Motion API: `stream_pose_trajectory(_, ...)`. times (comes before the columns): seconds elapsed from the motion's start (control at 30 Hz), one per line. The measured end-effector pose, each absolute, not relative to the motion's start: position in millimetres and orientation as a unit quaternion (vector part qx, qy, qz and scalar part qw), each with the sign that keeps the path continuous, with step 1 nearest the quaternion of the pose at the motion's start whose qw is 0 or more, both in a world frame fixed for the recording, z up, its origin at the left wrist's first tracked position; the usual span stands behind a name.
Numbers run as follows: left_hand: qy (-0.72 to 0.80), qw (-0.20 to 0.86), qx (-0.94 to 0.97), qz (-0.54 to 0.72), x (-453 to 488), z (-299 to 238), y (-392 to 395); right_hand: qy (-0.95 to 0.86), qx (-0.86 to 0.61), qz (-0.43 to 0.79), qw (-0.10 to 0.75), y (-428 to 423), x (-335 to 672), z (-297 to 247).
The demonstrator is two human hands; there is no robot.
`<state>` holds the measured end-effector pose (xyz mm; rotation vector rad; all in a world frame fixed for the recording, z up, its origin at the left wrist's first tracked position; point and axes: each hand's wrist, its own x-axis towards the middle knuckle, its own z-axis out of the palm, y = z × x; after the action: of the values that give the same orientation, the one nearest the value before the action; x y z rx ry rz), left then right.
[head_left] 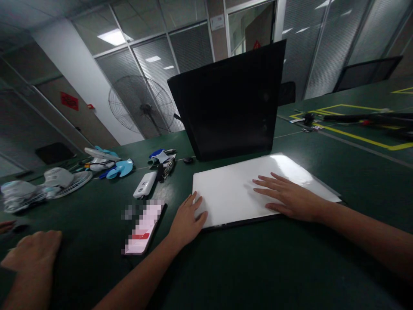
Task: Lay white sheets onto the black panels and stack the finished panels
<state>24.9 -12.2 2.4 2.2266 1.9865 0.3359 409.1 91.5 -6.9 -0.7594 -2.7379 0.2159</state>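
A glossy white sheet (226, 198) lies flat over a thin dark base on the green table. My left hand (187, 221) rests at its near left corner, thumb and fingers apart, fingertips touching the edge. Spread flat across its right half is my right hand (287, 198), with nothing held. Behind the sheet stands a large black screen-like panel (232, 103), leaning slightly. I cannot tell whether panel and base are joined. A pink phone (145, 232), partly pixelated, lies left of my left hand.
Another person's closed hand (32, 254) is at the lower left. A white power bank (145, 185) and keys (167, 165) lie beyond the phone. White fan parts (61, 181) and blue blades (121, 168) sit further left. Dark equipment (361, 119) lies by yellow tape at right.
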Motion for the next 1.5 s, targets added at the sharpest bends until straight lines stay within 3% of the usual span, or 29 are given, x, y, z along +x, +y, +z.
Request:
stream_pose_trajectory(0.3, 0.673, 0.084, 0.729, 0.090, 25, 2, -14, -0.962, -0.215, 0.133, 0.100, 79, 405, -4)
stream_pose_trajectory(0.67, 0.638, 0.057, 0.761, 0.100, 18, -8, -16, -0.976, -0.127, -0.048, 0.170, 70, 398, -5)
stream_pose_trajectory(0.83, 0.634, 0.055, 0.762, 0.122, 17, -9, -17, -0.959, -0.050, -0.130, 0.246, 62, 394, -3)
stream_pose_trajectory(1.07, 0.642, 0.022, 0.756, 0.129, 20, 8, -23, -0.942, 0.021, -0.230, 0.244, 50, 395, -4)
stream_pose_trajectory(1.3, 0.484, -0.066, 0.865, 0.115, 26, 25, -37, -0.936, 0.027, -0.245, 0.250, 47, 396, 7)
stream_pose_trajectory(1.5, 0.490, -0.102, 0.860, 0.095, 39, 19, -42, -0.932, 0.015, -0.251, 0.262, 48, 400, 11)
